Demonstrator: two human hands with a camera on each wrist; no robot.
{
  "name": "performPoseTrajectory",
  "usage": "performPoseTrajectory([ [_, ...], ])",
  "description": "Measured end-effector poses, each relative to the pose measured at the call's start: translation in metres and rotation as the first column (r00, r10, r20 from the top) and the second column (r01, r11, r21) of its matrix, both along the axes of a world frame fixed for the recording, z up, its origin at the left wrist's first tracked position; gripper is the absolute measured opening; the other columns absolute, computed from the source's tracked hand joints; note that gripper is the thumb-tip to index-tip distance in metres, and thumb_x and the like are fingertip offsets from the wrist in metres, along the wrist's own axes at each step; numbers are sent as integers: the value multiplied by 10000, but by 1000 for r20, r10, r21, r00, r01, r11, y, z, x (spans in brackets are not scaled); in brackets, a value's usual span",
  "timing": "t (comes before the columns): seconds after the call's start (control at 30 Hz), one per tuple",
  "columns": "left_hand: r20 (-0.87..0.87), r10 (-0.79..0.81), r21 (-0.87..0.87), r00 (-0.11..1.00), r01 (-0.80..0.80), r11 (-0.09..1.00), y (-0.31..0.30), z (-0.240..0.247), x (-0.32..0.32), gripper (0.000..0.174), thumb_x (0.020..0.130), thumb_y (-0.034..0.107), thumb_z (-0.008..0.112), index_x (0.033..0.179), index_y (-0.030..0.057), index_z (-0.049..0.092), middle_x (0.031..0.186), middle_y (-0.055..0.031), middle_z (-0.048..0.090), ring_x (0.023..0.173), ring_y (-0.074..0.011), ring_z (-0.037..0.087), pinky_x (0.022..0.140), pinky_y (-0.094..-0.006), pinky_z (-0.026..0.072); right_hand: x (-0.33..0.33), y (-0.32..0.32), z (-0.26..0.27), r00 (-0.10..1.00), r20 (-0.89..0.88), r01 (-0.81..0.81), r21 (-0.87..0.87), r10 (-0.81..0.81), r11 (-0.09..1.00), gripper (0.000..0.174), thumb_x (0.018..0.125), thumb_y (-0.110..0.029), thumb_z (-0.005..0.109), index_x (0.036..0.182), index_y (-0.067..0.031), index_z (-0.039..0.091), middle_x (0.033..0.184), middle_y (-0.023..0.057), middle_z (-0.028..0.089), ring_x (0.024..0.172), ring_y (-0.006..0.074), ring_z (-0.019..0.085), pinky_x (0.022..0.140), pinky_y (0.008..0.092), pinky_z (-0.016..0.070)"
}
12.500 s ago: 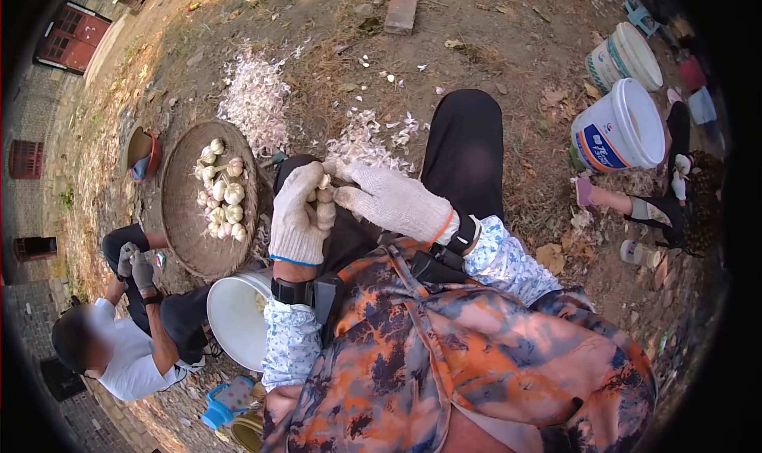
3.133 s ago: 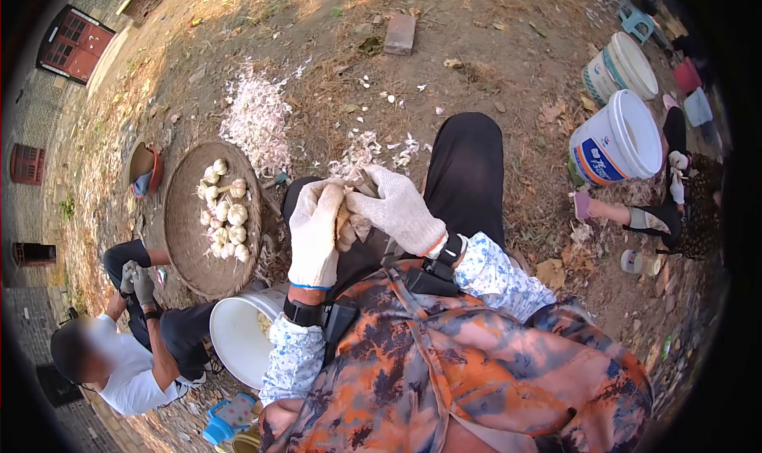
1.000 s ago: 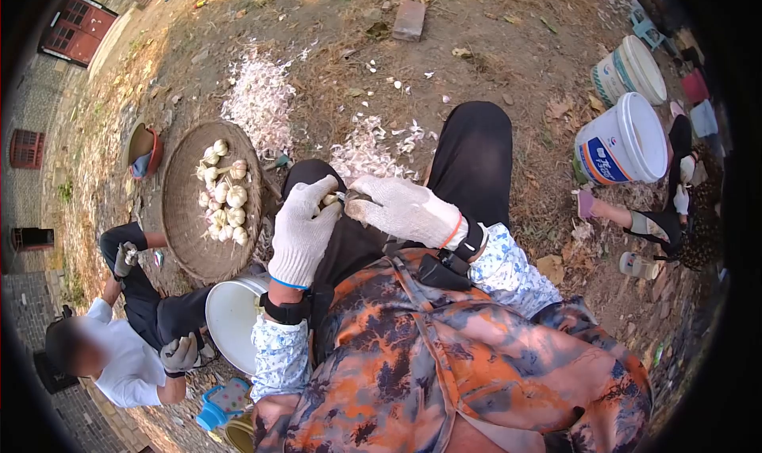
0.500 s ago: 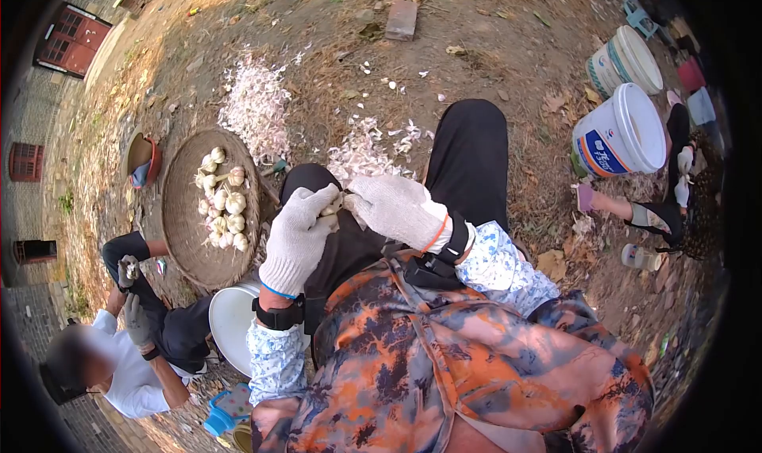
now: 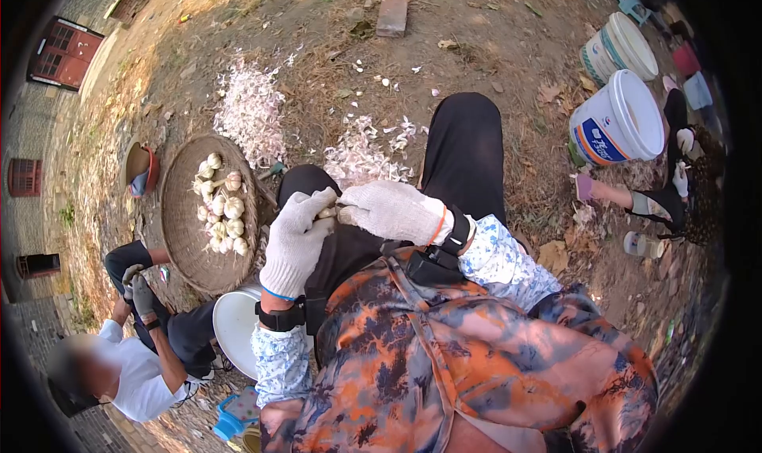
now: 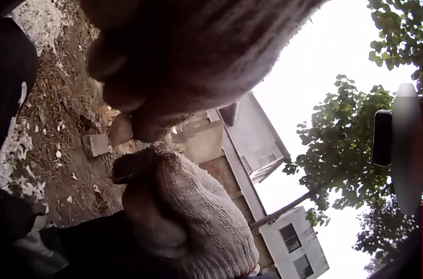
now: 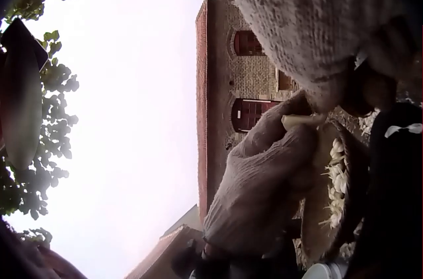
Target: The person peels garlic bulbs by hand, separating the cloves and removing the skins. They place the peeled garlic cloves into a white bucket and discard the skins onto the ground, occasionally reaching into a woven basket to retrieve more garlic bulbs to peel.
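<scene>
My left hand [image 5: 295, 242], in a white knitted glove with a blue cuff edge, grips a pale garlic clove [image 7: 301, 120] between thumb and fingers. My right hand [image 5: 394, 212], gloved alike with an orange cuff edge, meets it over my lap, its curled thumb and fingers pinching at the clove's end. Most of the clove is hidden by the gloves in the head view. The right wrist view looks along it, with the right glove's dark, shaded fingertips [image 7: 360, 87] right at it. To the left, a round woven basket [image 5: 178, 242] holds several garlic bulbs [image 5: 232, 208].
Garlic skins [image 5: 250, 115] lie heaped on the ground ahead, with a second pile [image 5: 365, 155] by my knees. A white bucket [image 5: 234, 334] stands at my left, near a seated person [image 5: 147, 366]. More buckets [image 5: 623, 119] and another person [image 5: 683, 203] are at right.
Earlier my left hand held a larger clump of garlic with loose skin; now a small pale clove shows. Over the last second both hands stay together, fingers shifting slightly. The neighbour's hands came together.
</scene>
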State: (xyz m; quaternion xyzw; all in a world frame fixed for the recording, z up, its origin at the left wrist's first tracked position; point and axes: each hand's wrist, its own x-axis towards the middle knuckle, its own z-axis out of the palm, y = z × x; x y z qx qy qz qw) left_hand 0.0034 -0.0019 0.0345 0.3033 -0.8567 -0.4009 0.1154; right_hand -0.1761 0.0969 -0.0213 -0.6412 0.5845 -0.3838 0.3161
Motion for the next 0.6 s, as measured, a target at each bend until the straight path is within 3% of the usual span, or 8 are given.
performPoseTrajectory([
  [0.03, 2, -5, -1, 1000, 5, 1000, 1, 4, 0, 422, 841, -13, 669, 1256, 65, 674, 947, -73, 633, 806, -212, 656, 685, -304, 513, -5, 1, -2, 997, 77, 3, 41, -6, 999, 286, 965, -325, 590, 993, -49, 659, 846, 190, 677, 837, 407, 667, 710, 491, 522],
  [0.1, -10, 238, 358, 971, -219, 908, 7, 14, 0, 407, 857, -31, 662, 1260, 24, 676, 913, -11, 620, 709, -70, 572, 603, -217, 458, -9, 2, -1, 988, 153, 10, 81, -22, 997, 276, 967, -314, 587, 1004, -53, 667, 851, 185, 679, 849, 411, 662, 716, 487, 522],
  [0.17, -12, 308, 459, 951, -268, 847, 10, 14, -2, 398, 876, -20, 654, 1271, 15, 668, 925, 0, 619, 687, -43, 542, 584, -196, 436, -10, 2, 9, 921, 365, 34, 266, -133, 963, 274, 985, -320, 597, 983, -54, 664, 784, 119, 659, 670, 269, 642, 579, 396, 493],
  [0.23, -26, 405, 564, 914, -321, 761, 14, 14, -8, 381, 906, -3, 643, 1287, 6, 657, 934, 10, 633, 651, -18, 497, 558, -174, 404, -7, 1, 22, 753, 607, -25, 413, -255, 910, 276, 988, -321, 616, 952, -50, 653, 719, 17, 600, 525, 83, 530, 452, 267, 402],
  [0.27, -26, 397, 564, 917, -315, 763, 17, 11, -12, 381, 906, -3, 643, 1287, 6, 657, 934, 10, 633, 651, -18, 497, 558, -174, 404, -5, 0, 20, 751, 606, -17, 413, -262, 910, 276, 988, -321, 616, 952, -50, 653, 719, 17, 600, 525, 83, 530, 452, 267, 402],
  [0.33, -109, 417, 572, 902, -286, 769, 21, 3, -18, 393, 930, 18, 635, 1322, 13, 627, 853, -7, 653, 610, -11, 442, 535, -163, 345, -2, -3, 13, 458, 850, -162, 369, -261, 915, 286, 962, -320, 642, 927, -36, 644, 704, 2, 591, 522, 85, 507, 456, 254, 384],
  [0.4, -114, 405, 561, 907, -278, 780, 21, 2, -19, 394, 961, 81, 635, 1345, -3, 601, 856, -19, 661, 610, -26, 466, 538, -176, 368, -5, -3, 15, 465, 834, -115, 390, -297, 914, 260, 931, -283, 671, 885, -30, 639, 717, 7, 606, 520, 87, 507, 450, 260, 374],
  [0.6, -266, 539, 887, 799, -16, 462, 13, -9, -15, 338, 1015, 157, 605, 1285, -44, 570, 918, -69, 667, 632, -93, 580, 537, -204, 443, 2, 0, 27, 782, 550, 215, 205, -294, 955, 198, 909, -198, 667, 864, -7, 645, 712, 42, 628, 577, 117, 553, 515, 304, 430],
])
